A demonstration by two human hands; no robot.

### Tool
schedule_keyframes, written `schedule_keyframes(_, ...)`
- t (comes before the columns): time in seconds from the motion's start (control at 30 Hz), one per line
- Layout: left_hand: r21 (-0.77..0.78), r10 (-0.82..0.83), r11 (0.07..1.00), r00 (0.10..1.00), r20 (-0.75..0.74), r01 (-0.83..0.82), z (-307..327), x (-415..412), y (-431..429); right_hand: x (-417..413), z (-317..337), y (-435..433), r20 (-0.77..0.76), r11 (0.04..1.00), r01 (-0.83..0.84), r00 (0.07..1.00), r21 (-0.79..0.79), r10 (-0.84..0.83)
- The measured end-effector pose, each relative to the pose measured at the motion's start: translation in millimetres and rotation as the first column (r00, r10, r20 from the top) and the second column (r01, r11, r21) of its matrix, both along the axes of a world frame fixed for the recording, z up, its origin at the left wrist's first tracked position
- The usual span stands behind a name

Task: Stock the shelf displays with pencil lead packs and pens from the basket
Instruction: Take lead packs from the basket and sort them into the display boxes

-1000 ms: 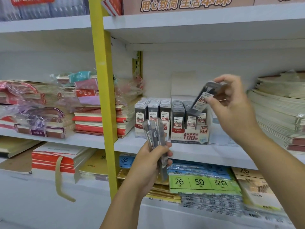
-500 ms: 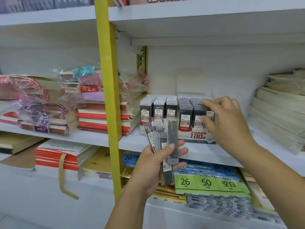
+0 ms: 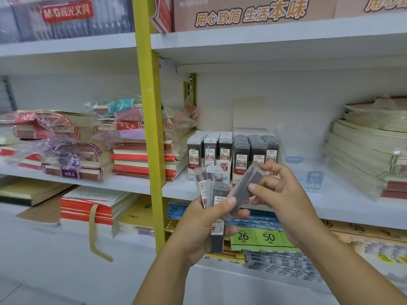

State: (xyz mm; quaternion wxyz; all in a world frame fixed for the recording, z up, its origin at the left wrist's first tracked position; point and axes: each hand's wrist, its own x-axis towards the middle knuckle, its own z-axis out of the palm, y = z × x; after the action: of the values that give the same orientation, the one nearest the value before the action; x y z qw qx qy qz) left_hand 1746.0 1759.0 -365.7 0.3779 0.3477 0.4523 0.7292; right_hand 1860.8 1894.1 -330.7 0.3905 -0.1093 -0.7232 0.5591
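2 white cardboard display boxes (image 3: 223, 167), each 3 columns of shelved grey lead packs (image 3: 210, 146); at least 4 loose grey lead packs (image 3: 219, 194); 1 yellow metal upright (image 3: 149, 128).

Can't count the lead packs (image 3: 214, 188): my view of their lower halves is blocked by the left hand (image 3: 198, 230), label print too small. Notebook stack (image 3: 370, 155) cut by rt edge, cardboard box (image 3: 253, 12) by top. Bottom-shelf packets (image 3: 284, 265) blurred.

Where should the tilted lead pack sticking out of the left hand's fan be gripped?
At its free upper end, from the right, pinching across the narrow body. The tilted lead pack leans rightward clear of the fan, and the left hand covers its lower end. The right hand pinches there.
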Motion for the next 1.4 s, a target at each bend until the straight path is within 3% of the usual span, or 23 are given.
schedule_keyframes(0.13,0.024,0.036,0.999,0.996,0.082,-0.038,2,-1,-8,9,2,1,0.007,0.998,-0.055,0.998,0.010,0.055)
schedule_keyframes(0.37,0.080,0.209,0.975,0.977,-0.048,-0.205,6,2,-12,20,0,1,0.040,0.985,-0.164,0.985,-0.050,0.166)
schedule_keyframes(0.6,0.104,0.284,0.949,0.951,0.122,-0.297,8,7,-10,25,-1,-5,0.080,0.994,-0.098,0.992,-0.044,0.102)
schedule_keyframes(0.9,0.088,0.233,0.968,0.972,0.019,-0.234,23,19,3,27,3,-16,0.362,0.930,-0.239,0.923,0.280,0.129)
schedule_keyframes(1.03,-0.026,0.254,0.965,0.953,-0.168,-0.262,25,11,12,30,19,3,0.159,0.950,-0.012,0.986,0.312,-0.040)
schedule_keyframes(1.17,-0.065,0.231,0.969,0.966,-0.112,-0.239,18,3,24,31,56,39,-0.115,0.917,0.250,0.968,0.310,-0.225)
schedule_keyframes(1.27,-0.086,0.131,0.986,0.984,-0.120,-0.141,11,-3,32,25,85,66,-0.166,0.839,0.364,0.931,0.405,-0.324)
schedule_keyframes(1.4,-0.138,-0.007,0.990,0.993,-0.117,-0.009,2,-9,40,13,100,89,-0.087,0.731,0.350,0.924,0.586,-0.372)
